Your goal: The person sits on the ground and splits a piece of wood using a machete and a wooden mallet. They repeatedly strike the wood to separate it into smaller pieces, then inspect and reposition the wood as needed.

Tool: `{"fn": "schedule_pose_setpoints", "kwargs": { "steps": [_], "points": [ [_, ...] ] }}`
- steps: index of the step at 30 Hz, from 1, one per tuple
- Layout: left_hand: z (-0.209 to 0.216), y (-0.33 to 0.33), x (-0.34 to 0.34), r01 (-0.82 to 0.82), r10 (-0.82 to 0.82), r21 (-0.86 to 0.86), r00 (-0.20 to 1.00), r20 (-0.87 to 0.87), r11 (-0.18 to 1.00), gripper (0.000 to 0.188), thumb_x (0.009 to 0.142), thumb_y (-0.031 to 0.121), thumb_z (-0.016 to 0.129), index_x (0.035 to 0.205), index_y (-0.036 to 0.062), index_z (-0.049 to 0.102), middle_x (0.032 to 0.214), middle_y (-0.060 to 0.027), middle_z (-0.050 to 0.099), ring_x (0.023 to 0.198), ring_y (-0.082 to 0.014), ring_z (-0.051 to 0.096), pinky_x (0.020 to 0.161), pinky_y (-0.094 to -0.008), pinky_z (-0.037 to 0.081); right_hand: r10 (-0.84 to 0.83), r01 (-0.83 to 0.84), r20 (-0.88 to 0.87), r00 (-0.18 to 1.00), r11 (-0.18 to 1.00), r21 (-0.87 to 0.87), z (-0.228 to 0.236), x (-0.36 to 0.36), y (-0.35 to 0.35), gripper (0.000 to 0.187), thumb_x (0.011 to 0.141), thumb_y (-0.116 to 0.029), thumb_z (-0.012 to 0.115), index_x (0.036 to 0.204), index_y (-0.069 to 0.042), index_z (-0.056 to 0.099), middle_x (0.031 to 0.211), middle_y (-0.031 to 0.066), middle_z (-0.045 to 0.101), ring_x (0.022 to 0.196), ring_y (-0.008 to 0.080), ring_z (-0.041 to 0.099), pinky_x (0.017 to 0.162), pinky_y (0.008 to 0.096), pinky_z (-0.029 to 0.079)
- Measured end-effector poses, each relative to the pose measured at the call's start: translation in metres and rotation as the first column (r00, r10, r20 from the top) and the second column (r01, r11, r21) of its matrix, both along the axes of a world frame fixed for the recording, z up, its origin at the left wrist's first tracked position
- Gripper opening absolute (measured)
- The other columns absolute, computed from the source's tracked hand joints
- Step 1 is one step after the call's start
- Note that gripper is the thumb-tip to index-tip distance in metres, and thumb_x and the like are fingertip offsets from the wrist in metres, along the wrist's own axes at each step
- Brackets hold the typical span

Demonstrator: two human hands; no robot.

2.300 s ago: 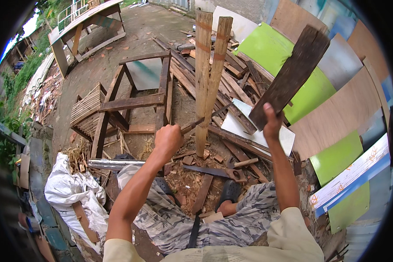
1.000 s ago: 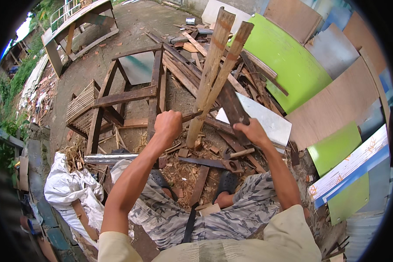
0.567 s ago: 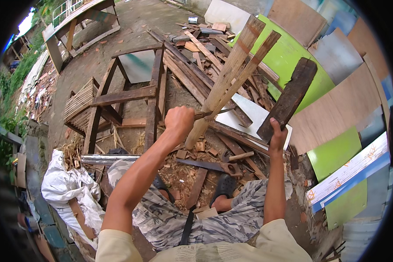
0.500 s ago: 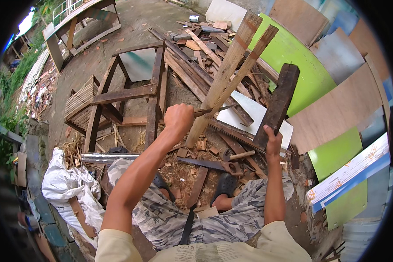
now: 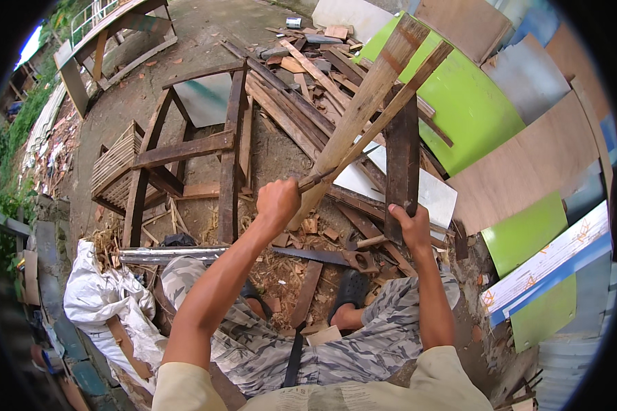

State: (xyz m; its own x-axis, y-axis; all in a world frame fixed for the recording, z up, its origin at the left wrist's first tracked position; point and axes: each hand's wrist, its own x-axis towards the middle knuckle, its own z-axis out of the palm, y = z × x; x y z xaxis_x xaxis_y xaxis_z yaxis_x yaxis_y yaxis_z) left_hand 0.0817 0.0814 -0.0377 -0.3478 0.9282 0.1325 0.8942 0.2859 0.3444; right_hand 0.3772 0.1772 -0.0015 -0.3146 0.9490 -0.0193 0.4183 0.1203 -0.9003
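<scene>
My left hand is wrapped round the handle of a large knife. Its blade sits in the split of a pale wooden post, which leans up and to the right. The split leaves a narrower strip parted from the post's right side at the top. Closed round the lower end of a thick dark wooden block is my right hand. The block stands nearly upright, just right of the blade; whether they touch I cannot tell. Below the post a handsaw lies on the littered ground.
To the left stands a dark wooden frame beside a slatted wooden piece. Scrap lumber is piled beyond the post. Green panels and plywood sheets lie on the right. A white sack rests at lower left.
My right hand has brought the dark block left, from a rightward tilt to nearly upright, close to the blade. The knife remains in the split, and the view has shifted slightly.
</scene>
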Motion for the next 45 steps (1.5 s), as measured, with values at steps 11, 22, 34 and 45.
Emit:
{"fn": "schedule_pose_setpoints", "kwargs": {
  "steps": [11, 22, 34, 45],
  "points": [
    [-0.015, -0.019, -0.007, -0.033, 0.034, 0.043, 0.999, -0.027, 0.999, 0.014, 0.083, 0.017, 0.059, 0.085, 0.0040, 0.065, 0.071, -0.0211, 0.068, 0.067, -0.0392, 0.069, 0.060, -0.0496, 0.054, 0.041, 0.138, -0.726, 0.687, 0.973, 0.185, 0.077, -0.012, 0.016, 0.040, 0.088, -0.020, 0.061, 0.116, 0.009, 0.056, 0.093, 0.0167, 0.065, 0.080, 0.0251, 0.066, 0.074, 0.0383, 0.055],
    [-0.044, -0.044, 0.005, -0.050, 0.049, 0.059, 0.999, 0.006, 0.997, 0.017, 0.077, 0.022, 0.070, 0.085, 0.0083, 0.064, 0.068, -0.0183, 0.066, 0.065, -0.0377, 0.067, 0.060, -0.0500, 0.053, 0.087, -0.084, 0.091, 0.992, 0.996, -0.031, 0.053, -0.002, 0.023, 0.033, 0.082, -0.029, 0.072, 0.084, 0.003, 0.069, 0.072, 0.0037, 0.065, 0.068, 0.0117, 0.058, 0.063, 0.0291, 0.046],
    [-0.040, -0.041, -0.019, -0.030, 0.031, 0.101, 1.000, -0.003, 0.994, 0.015, 0.082, 0.018, 0.061, 0.082, 0.0043, 0.064, 0.069, -0.0206, 0.067, 0.065, -0.0385, 0.068, 0.060, -0.0493, 0.054, 0.360, -0.265, 0.374, 0.855, 0.922, -0.282, -0.016, -0.026, 0.007, 0.040, 0.076, -0.035, 0.073, 0.085, 0.004, 0.069, 0.075, 0.0116, 0.068, 0.068, 0.0215, 0.061, 0.065, 0.0355, 0.048],
    [-0.036, -0.034, -0.028, -0.064, 0.062, 0.064, 0.998, 0.029, 0.996, 0.013, 0.081, 0.014, 0.059, 0.084, 0.0044, 0.066, 0.072, -0.0205, 0.068, 0.066, -0.0374, 0.069, 0.060, -0.0496, 0.055, 0.011, 0.153, -0.734, 0.679, 0.976, 0.155, 0.093, -0.050, 0.047, 0.034, 0.088, -0.024, 0.067, 0.106, 0.005, 0.063, 0.091, 0.0083, 0.066, 0.082, 0.0154, 0.063, 0.075, 0.0303, 0.051]
  ]
}}
